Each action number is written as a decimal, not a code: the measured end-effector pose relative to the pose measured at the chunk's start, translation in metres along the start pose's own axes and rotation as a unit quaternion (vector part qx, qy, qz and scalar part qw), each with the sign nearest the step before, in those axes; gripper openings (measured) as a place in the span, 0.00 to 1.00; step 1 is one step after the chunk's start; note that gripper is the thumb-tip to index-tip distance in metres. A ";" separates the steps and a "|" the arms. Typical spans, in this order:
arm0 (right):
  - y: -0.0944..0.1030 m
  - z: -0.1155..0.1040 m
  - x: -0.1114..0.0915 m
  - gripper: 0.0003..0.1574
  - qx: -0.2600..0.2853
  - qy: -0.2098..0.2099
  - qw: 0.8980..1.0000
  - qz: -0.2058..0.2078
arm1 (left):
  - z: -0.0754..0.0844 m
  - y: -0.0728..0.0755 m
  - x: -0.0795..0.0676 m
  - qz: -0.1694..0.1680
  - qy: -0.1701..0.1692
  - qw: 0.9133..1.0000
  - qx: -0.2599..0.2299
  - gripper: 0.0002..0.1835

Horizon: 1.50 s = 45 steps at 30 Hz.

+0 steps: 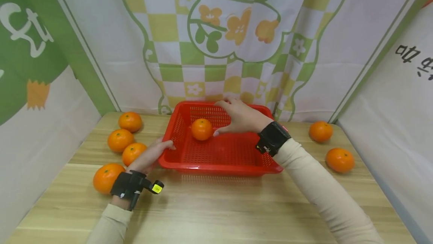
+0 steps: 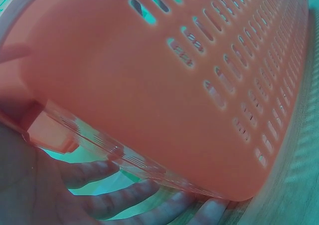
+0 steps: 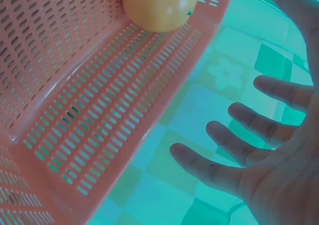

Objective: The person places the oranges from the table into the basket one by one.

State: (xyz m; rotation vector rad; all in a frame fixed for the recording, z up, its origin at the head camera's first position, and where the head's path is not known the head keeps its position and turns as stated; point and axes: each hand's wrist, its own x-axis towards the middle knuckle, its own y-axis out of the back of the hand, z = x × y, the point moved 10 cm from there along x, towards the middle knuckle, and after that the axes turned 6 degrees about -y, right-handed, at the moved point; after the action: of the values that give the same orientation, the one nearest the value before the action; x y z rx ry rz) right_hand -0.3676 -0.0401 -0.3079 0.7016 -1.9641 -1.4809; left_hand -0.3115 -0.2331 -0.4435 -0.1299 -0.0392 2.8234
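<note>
A red perforated plastic basket (image 1: 216, 168) stands on the wooden table near the back. One orange (image 1: 202, 129) lies inside it, left of centre. With the thumb over the left rim and the fingers along the outside wall, my left hand (image 1: 152, 156) grips the basket; the left wrist view shows those fingers (image 2: 119, 197) against it. My right hand (image 1: 241, 116) is over the basket's back part, just right of the orange, holding nothing. Its fingers (image 3: 199, 167) are spread and slightly bent in the right wrist view, apart from the orange.
Several oranges (image 1: 120, 140) sit on the table left of the basket, the nearest (image 1: 107, 178) beside my left wrist. Two more, one (image 1: 320, 131) behind the other (image 1: 339, 160), lie at the right. A patterned curtain (image 1: 169, 26) hangs right behind the basket.
</note>
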 end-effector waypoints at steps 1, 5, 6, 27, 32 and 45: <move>0.002 0.001 -0.002 0.59 0.003 -0.003 1.000 0.003 | 0.000 0.000 0.000 -0.001 -0.001 1.000 -0.001 0.26; 0.009 0.008 -0.010 0.60 0.011 -0.022 1.000 0.008 | 0.000 -0.002 -0.001 -0.002 -0.002 1.000 -0.005 0.26; 0.011 0.010 -0.012 0.60 0.010 -0.029 1.000 0.007 | 0.000 -0.002 -0.001 -0.002 -0.001 1.000 -0.006 0.27; 0.027 0.033 -0.053 0.57 0.022 -0.051 0.998 0.035 | -0.001 0.001 0.000 -0.002 0.002 1.000 -0.004 0.27; 0.030 0.041 -0.062 0.52 0.021 -0.075 0.996 0.034 | -0.002 0.000 0.000 0.000 0.006 1.000 -0.005 0.26; 0.033 0.058 -0.087 0.46 0.025 -0.091 0.994 0.056 | -0.002 0.001 -0.001 0.004 0.009 1.000 -0.007 0.26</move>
State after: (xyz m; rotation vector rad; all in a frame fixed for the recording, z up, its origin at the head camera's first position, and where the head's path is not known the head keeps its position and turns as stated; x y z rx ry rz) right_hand -0.3506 0.0674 -0.3001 0.4813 -2.1463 -1.4766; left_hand -0.3103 -0.2348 -0.4458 -0.1598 -0.0556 2.8291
